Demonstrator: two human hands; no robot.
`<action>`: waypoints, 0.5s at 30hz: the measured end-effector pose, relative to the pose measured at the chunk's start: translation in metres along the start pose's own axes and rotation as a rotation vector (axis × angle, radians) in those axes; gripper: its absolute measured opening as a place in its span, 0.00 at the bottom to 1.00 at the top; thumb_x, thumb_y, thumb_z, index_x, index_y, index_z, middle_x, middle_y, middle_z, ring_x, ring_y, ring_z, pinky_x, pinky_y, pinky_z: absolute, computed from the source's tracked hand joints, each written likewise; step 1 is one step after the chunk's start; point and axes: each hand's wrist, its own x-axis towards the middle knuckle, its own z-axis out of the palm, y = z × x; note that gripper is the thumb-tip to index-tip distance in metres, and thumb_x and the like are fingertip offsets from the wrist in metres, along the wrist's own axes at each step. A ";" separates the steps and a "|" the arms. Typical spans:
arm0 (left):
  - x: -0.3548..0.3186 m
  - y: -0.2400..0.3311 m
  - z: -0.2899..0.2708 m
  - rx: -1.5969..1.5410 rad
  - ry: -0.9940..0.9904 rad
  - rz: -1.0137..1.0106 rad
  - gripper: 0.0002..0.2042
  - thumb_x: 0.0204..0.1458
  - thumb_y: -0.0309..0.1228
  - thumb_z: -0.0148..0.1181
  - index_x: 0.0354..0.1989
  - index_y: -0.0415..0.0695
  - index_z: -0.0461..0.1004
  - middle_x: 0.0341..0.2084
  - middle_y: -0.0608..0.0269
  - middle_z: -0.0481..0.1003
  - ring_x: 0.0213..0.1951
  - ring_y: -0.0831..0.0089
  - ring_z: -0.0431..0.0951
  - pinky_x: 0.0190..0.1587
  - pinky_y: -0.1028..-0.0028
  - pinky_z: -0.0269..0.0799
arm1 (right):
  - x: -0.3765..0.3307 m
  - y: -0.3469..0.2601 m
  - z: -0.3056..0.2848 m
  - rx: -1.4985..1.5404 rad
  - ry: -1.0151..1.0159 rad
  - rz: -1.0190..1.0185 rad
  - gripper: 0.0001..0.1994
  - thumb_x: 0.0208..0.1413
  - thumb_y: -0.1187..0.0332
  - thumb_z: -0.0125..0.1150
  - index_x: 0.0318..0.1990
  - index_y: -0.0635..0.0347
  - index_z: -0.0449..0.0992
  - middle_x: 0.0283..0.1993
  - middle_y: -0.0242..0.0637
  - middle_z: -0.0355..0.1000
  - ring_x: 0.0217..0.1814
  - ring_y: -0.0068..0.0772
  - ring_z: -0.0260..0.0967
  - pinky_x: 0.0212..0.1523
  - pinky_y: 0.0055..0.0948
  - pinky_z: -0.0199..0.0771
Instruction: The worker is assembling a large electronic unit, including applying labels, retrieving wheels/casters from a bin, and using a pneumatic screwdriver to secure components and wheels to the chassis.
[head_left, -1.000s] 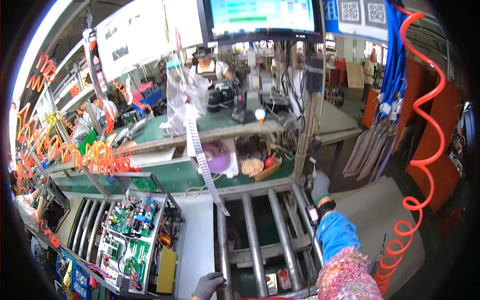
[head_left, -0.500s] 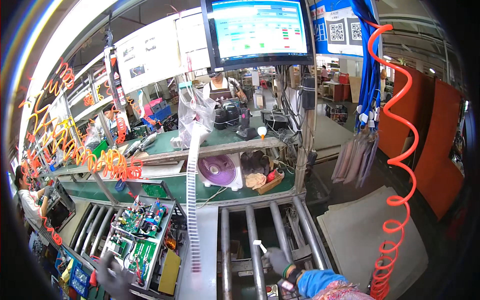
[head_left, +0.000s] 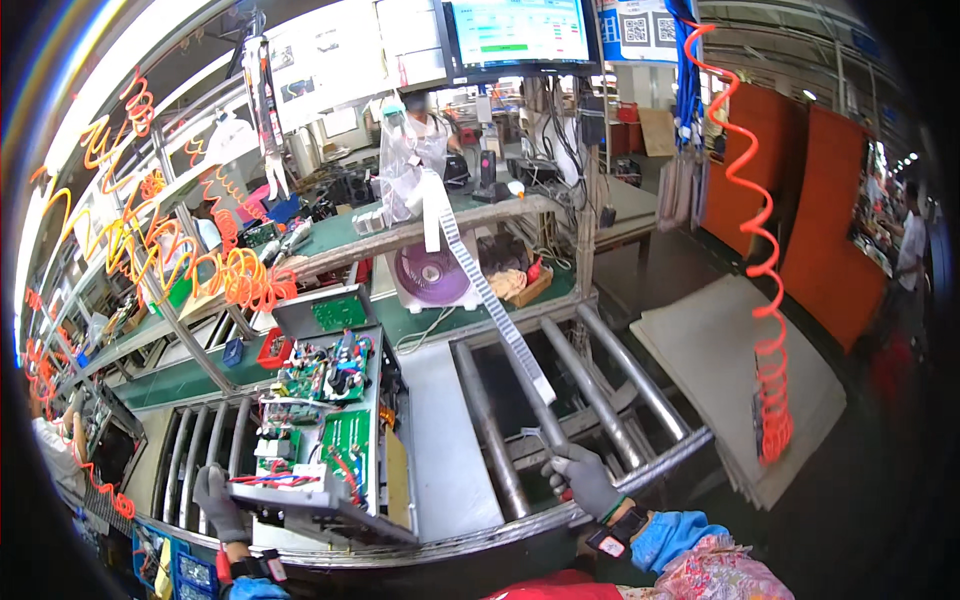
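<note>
While my gloved left hand [head_left: 218, 500] grips the grey metal tray of green circuit boards [head_left: 325, 440] at seven o'clock, my right hand [head_left: 583, 478] pinches white carrier tape [head_left: 497, 320] running toward twelve.

Shiny steel rollers [head_left: 560, 400], grey knit gloves [head_left: 585, 478]

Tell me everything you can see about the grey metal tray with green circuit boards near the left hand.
The grey metal tray with green circuit boards is a long shallow chassis lying on the roller conveyor. It holds several green boards with coloured components and red wires. Its near end is raised and tilted. The left hand, in a grey glove, grips its near left corner. A flat grey panel lies beside it on its right.
</note>
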 end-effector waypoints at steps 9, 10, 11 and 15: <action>-0.013 0.032 0.019 0.012 -0.021 0.012 0.17 0.59 0.35 0.53 0.19 0.43 0.62 0.16 0.74 0.57 0.22 0.84 0.55 0.24 0.75 0.51 | -0.108 -0.013 0.161 0.103 -0.136 -0.110 0.12 0.61 0.74 0.50 0.50 0.67 0.72 0.35 0.35 0.73 0.28 0.17 0.66 0.27 0.19 0.69; -0.014 0.036 0.020 0.013 -0.036 0.022 0.17 0.59 0.35 0.53 0.19 0.43 0.62 0.17 0.74 0.58 0.22 0.84 0.55 0.24 0.75 0.51 | -0.111 -0.016 0.171 0.116 -0.118 -0.111 0.12 0.61 0.74 0.50 0.50 0.67 0.72 0.35 0.35 0.73 0.28 0.17 0.66 0.27 0.19 0.69; -0.017 0.040 0.023 -0.008 -0.040 -0.033 0.16 0.60 0.33 0.52 0.19 0.43 0.61 0.17 0.73 0.58 0.22 0.84 0.55 0.23 0.75 0.50 | -0.111 -0.018 0.179 0.094 -0.131 -0.116 0.12 0.61 0.75 0.49 0.51 0.67 0.71 0.36 0.35 0.73 0.29 0.17 0.67 0.30 0.20 0.70; -0.032 0.048 0.038 -0.045 0.001 -0.038 0.13 0.60 0.31 0.51 0.23 0.41 0.65 0.17 0.73 0.59 0.21 0.83 0.57 0.23 0.77 0.54 | -0.095 -0.017 0.226 -0.011 -0.088 -0.483 0.12 0.61 0.75 0.50 0.51 0.68 0.70 0.39 0.35 0.74 0.35 0.19 0.70 0.40 0.21 0.72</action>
